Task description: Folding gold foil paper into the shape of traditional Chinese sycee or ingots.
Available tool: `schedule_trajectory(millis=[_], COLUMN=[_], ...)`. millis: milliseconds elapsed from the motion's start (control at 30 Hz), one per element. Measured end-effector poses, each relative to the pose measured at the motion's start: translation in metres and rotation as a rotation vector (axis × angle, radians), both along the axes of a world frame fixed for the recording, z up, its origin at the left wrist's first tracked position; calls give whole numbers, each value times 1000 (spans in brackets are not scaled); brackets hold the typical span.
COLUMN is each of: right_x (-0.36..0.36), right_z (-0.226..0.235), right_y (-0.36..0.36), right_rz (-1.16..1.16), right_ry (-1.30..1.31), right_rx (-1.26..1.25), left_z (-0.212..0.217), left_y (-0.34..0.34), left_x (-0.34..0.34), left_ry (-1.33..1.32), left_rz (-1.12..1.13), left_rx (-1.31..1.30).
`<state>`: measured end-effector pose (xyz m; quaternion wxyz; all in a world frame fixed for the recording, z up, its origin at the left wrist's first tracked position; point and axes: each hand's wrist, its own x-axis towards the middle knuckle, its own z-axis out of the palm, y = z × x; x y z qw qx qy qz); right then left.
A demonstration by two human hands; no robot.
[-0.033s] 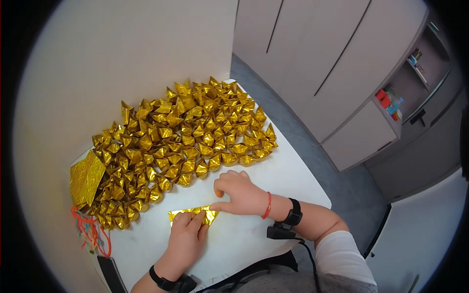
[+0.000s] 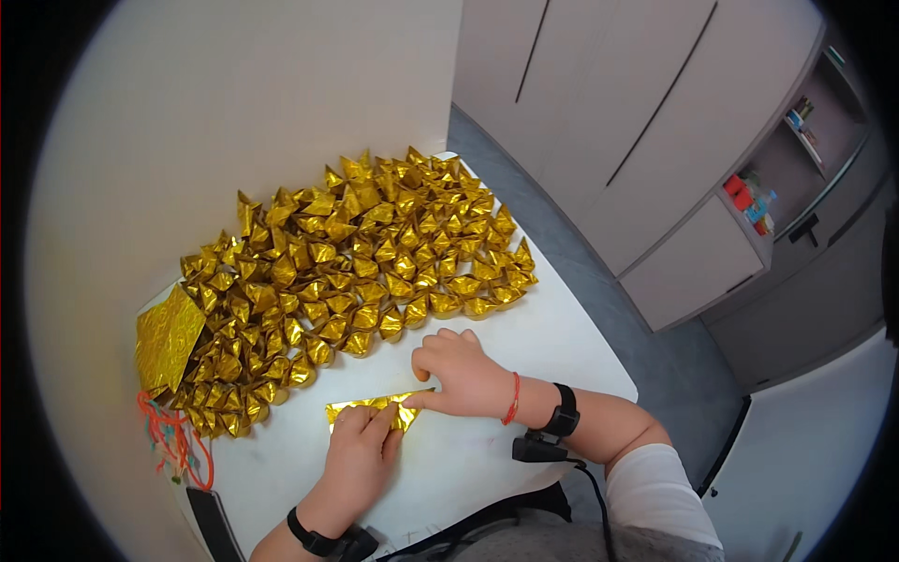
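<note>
A folded strip of gold foil paper [image 2: 367,406] lies flat on the white table before me. My left hand [image 2: 363,450] presses its fingers together on the strip's middle, holding it down. At the strip's right end, my right hand [image 2: 457,377] has its thumb on the foil, and its other fingers are curled in above the table. Part of the strip is hidden under both hands. Beyond them, many folded gold foil ingots [image 2: 375,253] stand crowded together in rows and heaps.
Flat gold foil sheets [image 2: 169,339] rest at the table's left edge. Orange-red cords [image 2: 170,436] and a dark phone-like slab [image 2: 215,525] lie nearby. A wall rises behind the ingots. A black cable [image 2: 596,496] hangs from my right wrist. Grey cabinets [image 2: 599,112] stand across the floor.
The view has shifted slightly. A little more of the strip's upper right corner shows by my right thumb. Both hands stay on the foil.
</note>
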<state>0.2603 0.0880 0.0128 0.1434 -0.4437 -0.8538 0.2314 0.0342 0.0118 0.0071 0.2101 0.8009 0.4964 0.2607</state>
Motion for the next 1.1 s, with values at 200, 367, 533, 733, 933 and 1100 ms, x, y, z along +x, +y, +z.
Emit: schedule_trajectory(millis=[200,367,533,733,933,1100], right_x=[-5,-6,-5,-4,-6,-8], right_z=[-8,-5,-4,-8,-6,-7], right_y=[-4,-4,-4,-2,-4,-4], right_rz=[-7,-8,-2,-7,-7,-8], right_ry=[-17,-38,-45,-41,-56,-65], right_rx=[116,111,115,115,126,122], left_z=[-5,-5,2,2,11,16], left_y=[2,0,-5,-23,-30,-34], left_x=[-3,-4,-1,2,1,-3], left_ry=[20,86,246,353,390,410], left_rz=[-118,-187,-200,-194,-211,-229], left_rx=[138,205,216,264,229,299])
